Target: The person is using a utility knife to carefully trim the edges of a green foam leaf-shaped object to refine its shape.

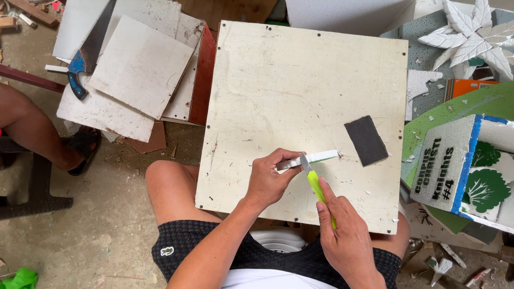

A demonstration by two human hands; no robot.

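Left hand [267, 182] clenched on the white strip [316, 158] near the surface [278, 80]'s front edge; right hand [345, 235] grasping the yellow-green cutter [317, 187]. Best cut shallow, blade angled away from fingertips.

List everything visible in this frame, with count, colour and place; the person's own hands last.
white strip: one, white with green edge, on the board, held at its left end
utility knife: one, yellow-green, blade on the strip
sandpaper piece: one, dark grey, right of the strip
work board: one, off-white, across the lap
hand saw: one, blue handle, on white panels upper left
foam leaf ornament: one, white, upper right
left hand: pinching the strip
right hand: gripping the knife
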